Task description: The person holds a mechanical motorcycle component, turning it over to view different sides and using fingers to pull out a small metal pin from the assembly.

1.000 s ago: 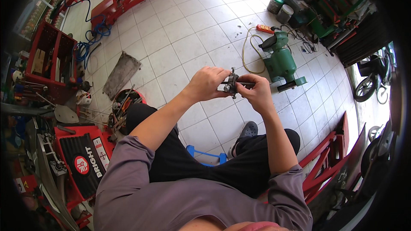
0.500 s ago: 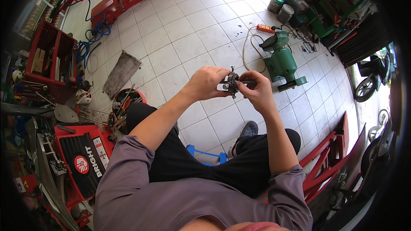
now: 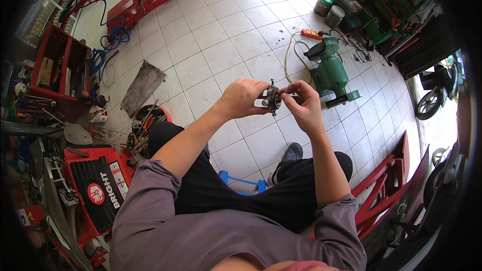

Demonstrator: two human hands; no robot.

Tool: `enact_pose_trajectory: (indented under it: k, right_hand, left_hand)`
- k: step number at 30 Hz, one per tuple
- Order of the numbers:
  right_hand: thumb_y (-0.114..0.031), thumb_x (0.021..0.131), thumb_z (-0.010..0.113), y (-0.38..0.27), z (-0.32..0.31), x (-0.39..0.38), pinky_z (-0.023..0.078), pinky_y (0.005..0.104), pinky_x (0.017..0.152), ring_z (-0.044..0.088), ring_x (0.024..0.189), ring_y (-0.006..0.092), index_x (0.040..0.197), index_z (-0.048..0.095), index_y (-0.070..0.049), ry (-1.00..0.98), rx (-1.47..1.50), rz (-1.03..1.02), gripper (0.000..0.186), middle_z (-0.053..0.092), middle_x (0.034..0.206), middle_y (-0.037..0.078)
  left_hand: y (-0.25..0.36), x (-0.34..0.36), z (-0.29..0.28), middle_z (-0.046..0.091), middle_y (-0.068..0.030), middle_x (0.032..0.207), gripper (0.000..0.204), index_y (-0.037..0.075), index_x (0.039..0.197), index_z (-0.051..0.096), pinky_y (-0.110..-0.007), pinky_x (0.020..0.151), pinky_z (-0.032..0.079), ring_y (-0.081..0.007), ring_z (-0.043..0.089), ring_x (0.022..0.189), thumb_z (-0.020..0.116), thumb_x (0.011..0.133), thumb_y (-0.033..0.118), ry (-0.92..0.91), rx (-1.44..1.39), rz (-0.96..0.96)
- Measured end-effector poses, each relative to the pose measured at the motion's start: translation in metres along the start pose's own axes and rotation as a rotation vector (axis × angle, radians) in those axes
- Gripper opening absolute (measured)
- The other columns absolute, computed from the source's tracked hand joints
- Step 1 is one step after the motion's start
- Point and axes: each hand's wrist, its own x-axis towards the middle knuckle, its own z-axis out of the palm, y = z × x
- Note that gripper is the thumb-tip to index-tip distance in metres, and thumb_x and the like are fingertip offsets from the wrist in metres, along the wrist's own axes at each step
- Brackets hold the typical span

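In front of me, my left hand [image 3: 241,98] is closed around the left side of a small dark metal part with a ring-shaped opening and bolts [image 3: 273,99]. The part is held up over the floor, its round opening toward my right hand. Thumb and fingertips of my right hand [image 3: 304,104] are pinched together close to that opening. Whatever lies between them, if anything, is too small to make out. The left fingers hide part of the metal piece.
A green bench grinder [image 3: 331,73] stands on the tiles at right, near an orange power strip [image 3: 312,33]. At left are a bucket of tools [image 3: 150,115], a flat grey slab [image 3: 143,86] and a red-black case [image 3: 98,185]. A blue stool [image 3: 243,182] shows between my legs.
My right fingertips have shifted slightly and drawn back from the metal part, showing more of its round opening. The left hand has stayed almost where it was.
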Motion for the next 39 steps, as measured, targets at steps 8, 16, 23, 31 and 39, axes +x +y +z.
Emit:
enact_pose_trajectory:
  k: [8, 16, 23, 31, 39]
  right_hand:
    - [-0.007, 0.086, 0.064, -0.002, -0.002, -0.002, 0.042, 0.0179, 0.053, 0.049, 0.067, 0.0026, 0.091, 0.057, 0.002, -0.008, -0.143, 0.037, 0.012, 0.060, 0.083, 0.003]
    - [-0.024, 0.080, 0.067, -0.008, -0.003, 0.000, 0.045, 0.0307, 0.054, 0.057, 0.054, 0.0170, 0.081, 0.063, 0.004, 0.001, -0.493, 0.185, 0.029, 0.064, 0.068, 0.012]
    - [-0.025, 0.083, 0.068, -0.005, -0.005, 0.001, 0.035, 0.0276, 0.048, 0.044, 0.055, 0.0080, 0.075, 0.058, 0.005, -0.082, -0.552, 0.197, 0.033, 0.053, 0.057, 0.004]
    - [-0.022, 0.083, 0.066, -0.002, -0.007, 0.004, 0.036, 0.0285, 0.050, 0.041, 0.056, 0.0086, 0.074, 0.057, 0.005, -0.133, -0.478, 0.272, 0.030, 0.049, 0.058, 0.004]
    - [-0.025, 0.084, 0.066, -0.002, -0.006, 0.003, 0.035, 0.0292, 0.050, 0.040, 0.055, 0.0094, 0.074, 0.056, 0.005, -0.115, -0.493, 0.256, 0.034, 0.048, 0.058, 0.004]
  left_hand:
    - [0.000, -0.001, 0.001, 0.064, -0.0047, 0.087, 0.056, 0.007, 0.105, 0.058, -0.037, 0.071, 0.047, -0.0235, 0.063, 0.079, 0.083, 0.064, 0.037, -0.018, 0.043, 0.013]
    - [-0.001, 0.000, 0.002, 0.064, -0.0045, 0.089, 0.054, 0.009, 0.105, 0.058, -0.036, 0.072, 0.046, -0.0223, 0.063, 0.080, 0.082, 0.065, 0.036, -0.026, 0.072, -0.017]
    - [-0.001, -0.002, 0.004, 0.065, -0.0043, 0.094, 0.058, 0.009, 0.107, 0.058, -0.035, 0.076, 0.046, -0.0224, 0.063, 0.089, 0.081, 0.065, 0.041, -0.042, 0.134, -0.003]
    - [0.000, -0.001, -0.001, 0.065, -0.0042, 0.095, 0.059, 0.009, 0.108, 0.057, -0.034, 0.077, 0.046, -0.0221, 0.063, 0.089, 0.082, 0.064, 0.038, -0.094, 0.152, -0.013]
    - [-0.001, -0.001, 0.000, 0.065, -0.0038, 0.093, 0.057, 0.010, 0.107, 0.058, -0.035, 0.077, 0.045, -0.0223, 0.063, 0.088, 0.083, 0.063, 0.036, -0.072, 0.163, 0.001]
